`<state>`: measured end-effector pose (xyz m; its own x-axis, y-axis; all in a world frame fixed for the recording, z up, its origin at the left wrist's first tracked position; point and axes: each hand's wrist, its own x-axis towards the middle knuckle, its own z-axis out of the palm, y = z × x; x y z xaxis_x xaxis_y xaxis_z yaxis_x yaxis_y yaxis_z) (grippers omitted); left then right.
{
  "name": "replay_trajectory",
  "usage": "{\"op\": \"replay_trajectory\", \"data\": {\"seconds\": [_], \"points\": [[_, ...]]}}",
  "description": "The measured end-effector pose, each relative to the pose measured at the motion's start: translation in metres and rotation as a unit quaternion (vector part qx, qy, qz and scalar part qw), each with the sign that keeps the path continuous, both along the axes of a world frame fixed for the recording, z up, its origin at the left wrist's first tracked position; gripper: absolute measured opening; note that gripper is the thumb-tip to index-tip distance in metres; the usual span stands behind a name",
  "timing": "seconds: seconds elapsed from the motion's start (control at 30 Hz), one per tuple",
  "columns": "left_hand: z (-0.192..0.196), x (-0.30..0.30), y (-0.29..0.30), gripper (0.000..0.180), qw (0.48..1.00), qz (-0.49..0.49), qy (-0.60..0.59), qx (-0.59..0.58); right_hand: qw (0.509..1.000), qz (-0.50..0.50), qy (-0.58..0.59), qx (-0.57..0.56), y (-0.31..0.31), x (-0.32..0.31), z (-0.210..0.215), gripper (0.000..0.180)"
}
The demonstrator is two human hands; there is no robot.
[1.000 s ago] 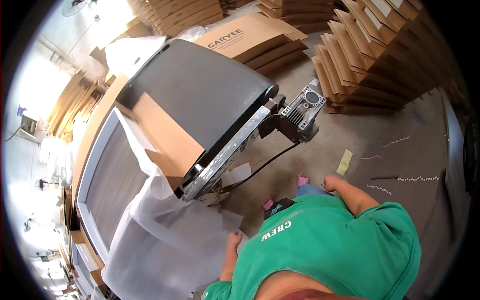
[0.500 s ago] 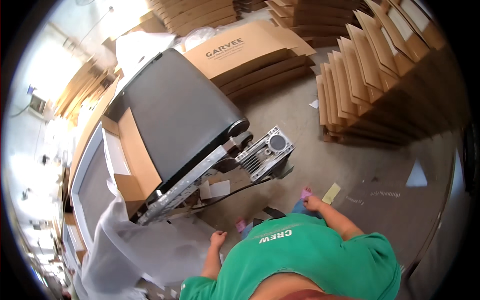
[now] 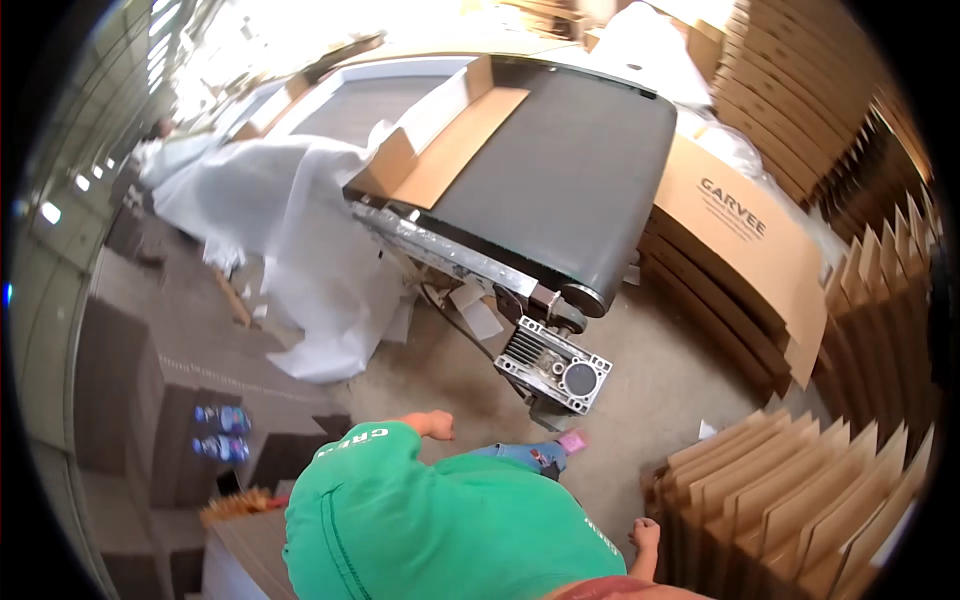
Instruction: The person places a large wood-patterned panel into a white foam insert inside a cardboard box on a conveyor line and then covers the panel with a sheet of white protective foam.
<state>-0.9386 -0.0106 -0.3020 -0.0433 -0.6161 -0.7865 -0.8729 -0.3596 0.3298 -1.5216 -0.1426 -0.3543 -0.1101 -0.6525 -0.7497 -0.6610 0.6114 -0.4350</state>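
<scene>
My left hand (image 3: pixel 437 425) is held out in front of my green sleeve, its fingers curled in, and no object shows in it. Low on the right hangs my right hand (image 3: pixel 646 530), loosely closed, beside folded cardboard standing on edge (image 3: pixel 745 480). Neither hand touches anything that I can see. Ahead of me is a conveyor with a dark belt (image 3: pixel 580 150). A metal gear motor (image 3: pixel 555 365) sticks out from its near corner. An open cardboard box (image 3: pixel 460 150) lies on the belt's left part, and a white foam sheet (image 3: pixel 310 220) drapes down beside it.
Flat cardboard (image 3: pixel 715 215) is stacked right of the conveyor, with taller cardboard stacks (image 3: pixel 785 90) behind. On the left, two clear bottles (image 3: pixel 222 433) lie on a large brown box (image 3: pixel 180 390). Paper scraps (image 3: pixel 478 312) lie beneath the conveyor on the concrete floor (image 3: pixel 430 355).
My view has swung left, so the conveyor appears farther right and the boxes with bottles have come into sight. My body has turned, and the right hand is now beside the upright cardboard.
</scene>
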Motion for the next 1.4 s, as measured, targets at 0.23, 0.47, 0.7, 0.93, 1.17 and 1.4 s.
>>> {"op": "replay_trajectory", "data": {"seconds": [0.23, 0.47, 0.7, 0.93, 1.17, 1.4], "points": [[-0.063, -0.119, -0.016, 0.037, 0.994, 0.034, 0.014, 0.106, 0.964, 0.230, -0.022, -0.134, -0.118, -0.024, 0.025, 0.022], [-0.135, -0.204, -0.051, 0.047, 0.979, 0.008, 0.173, 0.109, 0.957, 0.282, 0.066, 0.021, -0.239, -0.104, 0.026, 0.025], [-0.047, -0.275, -0.068, 0.046, 0.962, 0.214, 0.097, 0.137, 0.922, 0.377, 0.088, -0.029, -0.414, -0.115, 0.004, 0.028], [-0.008, -0.383, -0.139, 0.046, 0.931, 0.315, 0.072, 0.169, 0.888, 0.403, 0.116, -0.186, -0.622, -0.091, -0.029, 0.043], [0.052, -0.462, -0.233, 0.046, 0.900, 0.392, 0.067, 0.180, 0.835, 0.447, 0.127, -0.296, -0.772, -0.022, -0.019, 0.068], [0.101, -0.460, -0.275, 0.046, 0.875, 0.407, 0.046, 0.260, 0.839, 0.461, 0.154, -0.244, -0.839, 0.025, -0.025, 0.058]]}}
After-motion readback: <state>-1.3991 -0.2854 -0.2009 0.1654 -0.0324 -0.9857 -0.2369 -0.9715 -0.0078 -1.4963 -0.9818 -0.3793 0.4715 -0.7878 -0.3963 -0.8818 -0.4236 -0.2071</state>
